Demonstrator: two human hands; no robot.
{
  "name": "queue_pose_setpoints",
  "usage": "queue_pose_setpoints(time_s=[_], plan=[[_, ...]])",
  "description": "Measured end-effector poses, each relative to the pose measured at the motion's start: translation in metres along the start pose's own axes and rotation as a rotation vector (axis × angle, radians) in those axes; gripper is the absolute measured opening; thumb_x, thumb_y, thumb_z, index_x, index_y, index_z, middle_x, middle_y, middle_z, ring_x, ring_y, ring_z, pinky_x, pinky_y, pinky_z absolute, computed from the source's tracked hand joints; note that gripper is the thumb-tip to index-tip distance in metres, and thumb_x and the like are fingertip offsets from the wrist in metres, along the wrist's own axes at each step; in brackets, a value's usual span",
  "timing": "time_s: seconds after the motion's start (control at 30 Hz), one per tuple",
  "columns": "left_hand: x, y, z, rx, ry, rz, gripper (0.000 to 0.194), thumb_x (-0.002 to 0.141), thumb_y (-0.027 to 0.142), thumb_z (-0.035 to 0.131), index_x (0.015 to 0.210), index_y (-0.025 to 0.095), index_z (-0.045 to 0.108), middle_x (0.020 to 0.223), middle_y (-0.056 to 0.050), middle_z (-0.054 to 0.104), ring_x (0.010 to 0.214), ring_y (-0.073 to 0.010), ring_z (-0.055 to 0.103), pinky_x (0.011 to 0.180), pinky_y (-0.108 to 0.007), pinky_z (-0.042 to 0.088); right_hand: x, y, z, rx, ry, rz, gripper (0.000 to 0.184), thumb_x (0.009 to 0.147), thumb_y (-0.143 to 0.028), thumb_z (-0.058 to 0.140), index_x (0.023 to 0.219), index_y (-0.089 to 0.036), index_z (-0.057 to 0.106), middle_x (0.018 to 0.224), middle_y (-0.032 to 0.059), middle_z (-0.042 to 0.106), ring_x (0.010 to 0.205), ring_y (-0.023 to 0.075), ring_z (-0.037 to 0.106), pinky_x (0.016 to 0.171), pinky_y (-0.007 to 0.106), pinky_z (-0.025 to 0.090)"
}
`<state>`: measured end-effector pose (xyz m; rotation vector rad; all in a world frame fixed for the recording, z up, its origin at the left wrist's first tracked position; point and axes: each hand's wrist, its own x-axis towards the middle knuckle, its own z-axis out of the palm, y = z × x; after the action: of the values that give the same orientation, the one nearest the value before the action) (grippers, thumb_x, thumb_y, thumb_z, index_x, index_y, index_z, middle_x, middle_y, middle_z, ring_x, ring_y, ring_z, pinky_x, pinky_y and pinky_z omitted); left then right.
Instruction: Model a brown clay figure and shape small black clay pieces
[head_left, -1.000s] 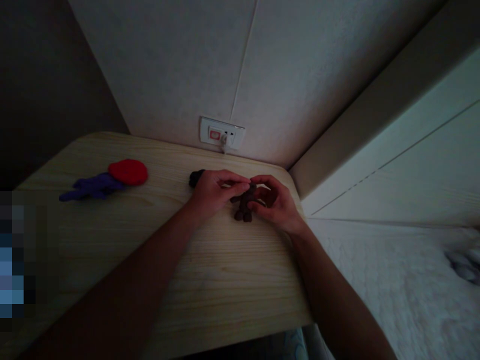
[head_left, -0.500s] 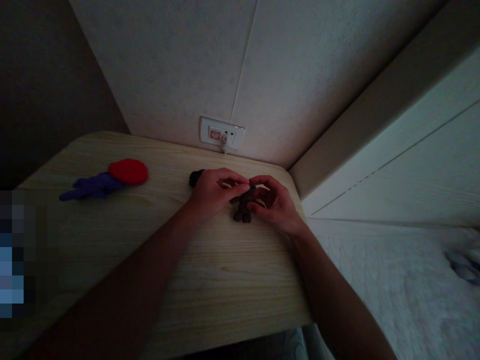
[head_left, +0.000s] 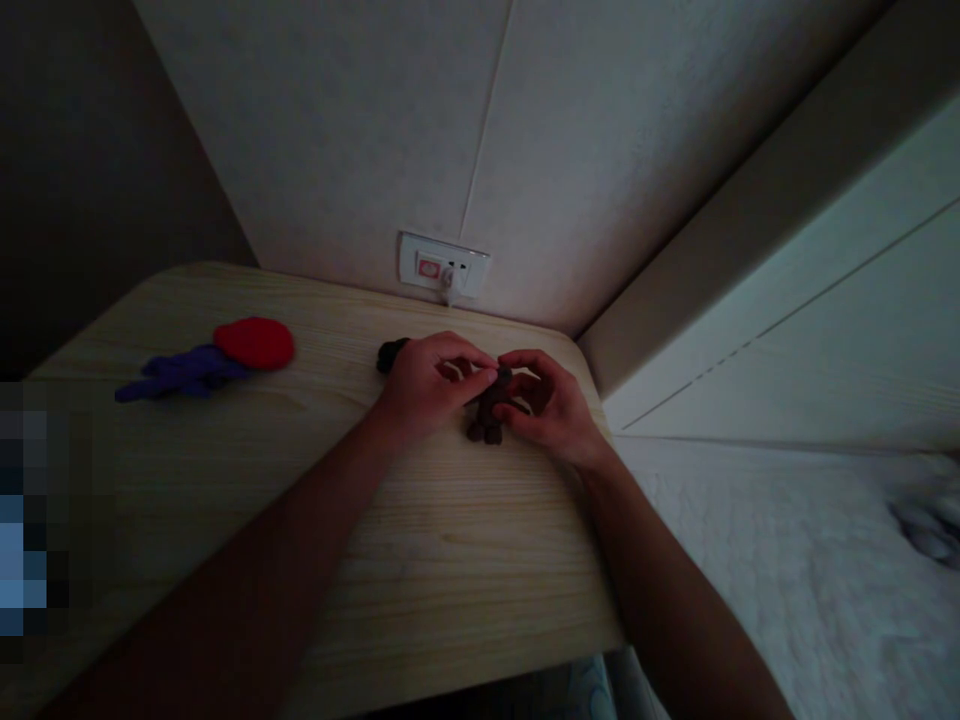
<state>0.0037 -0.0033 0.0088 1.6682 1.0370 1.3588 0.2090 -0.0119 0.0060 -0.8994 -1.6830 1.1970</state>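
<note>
Brown figure (head_left: 490,412) near right back corner of desk (head_left: 450,540). Left hand (head_left: 431,385): grip pinched on its top. Right hand (head_left: 551,405): grip half-curled, holding its side. Black lump (head_left: 389,355) beside left hand.

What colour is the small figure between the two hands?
The small figure is dark brown; head view.

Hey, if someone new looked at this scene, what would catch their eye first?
Probably the bright red, flat piece at the end of a purple piece, on the left of the wooden tabletop. Next, the small brown figure near the middle, with the left hand at its top and the right hand at its side. The pale wall socket stands out behind them.
</note>
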Motion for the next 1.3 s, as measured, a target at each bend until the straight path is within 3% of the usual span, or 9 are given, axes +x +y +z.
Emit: queue_pose_setpoints(time_s=[0.43,0.63,0.73,0.97,1.3], plan=[[-0.0003,0.0006,-0.0001,0.023,0.007,0.021,0.014,0.078,0.031,0.078,0.085,0.02,0.083,0.087,-0.006,0.077,0.072,-0.0144,0.068,0.062,-0.024,0.053,-0.0009,-0.0035,0.0013,-0.063,-0.009,-0.021,0.053,0.075,-0.032,0.089,0.12,-0.026,0.062,0.121,0.006,0.066,0.085,0.0143,0.067,0.08,0.033,0.059],[0.0,0.0014,-0.0002,0.027,0.013,0.002,0.013,0.076,0.031,0.078,0.082,0.02,0.082,0.086,-0.006,0.077,0.069,-0.0133,0.066,0.06,-0.024,0.052,-0.0024,-0.0024,0.0018,-0.102,-0.012,-0.02,0.052,0.076,-0.029,0.087,0.122,-0.025,0.062,0.105,0.0034,0.069,0.086,0.0157,0.067,0.079,0.032,0.058],[0.0004,0.0011,0.0004,0.01,0.013,-0.015,0.014,0.074,0.031,0.078,0.08,0.019,0.081,0.085,-0.005,0.077,0.068,-0.0135,0.066,0.059,-0.024,0.051,-0.0028,-0.0035,0.0023,-0.127,-0.007,-0.026,0.051,0.076,-0.027,0.086,0.121,-0.025,0.062,0.107,0.004,0.069,0.086,0.016,0.067,0.078,0.033,0.057],[0.0014,0.0034,0.0022,-0.154,-0.006,-0.161,0.015,0.068,0.029,0.082,0.076,0.018,0.077,0.078,-0.004,0.077,0.071,-0.0161,0.07,0.066,-0.028,0.056,-0.0038,-0.0084,0.0033,-0.145,-0.012,-0.03,0.051,0.076,-0.024,0.084,0.122,-0.025,0.062,0.104,0.0037,0.069,0.085,0.0165,0.066,0.077,0.032,0.056],[-0.0002,0.0058,0.003,-0.353,-0.041,-0.374,0.024,0.062,0.029,0.087,0.08,0.018,0.075,0.077,-0.004,0.078,0.072,-0.0198,0.074,0.063,-0.03,0.058,-0.0041,-0.0098,0.0047,-0.176,-0.02,-0.056,0.051,0.076,-0.019,0.082,0.122,-0.024,0.062,0.101,0.0037,0.07,0.085,0.017,0.066,0.073,0.03,0.055]])
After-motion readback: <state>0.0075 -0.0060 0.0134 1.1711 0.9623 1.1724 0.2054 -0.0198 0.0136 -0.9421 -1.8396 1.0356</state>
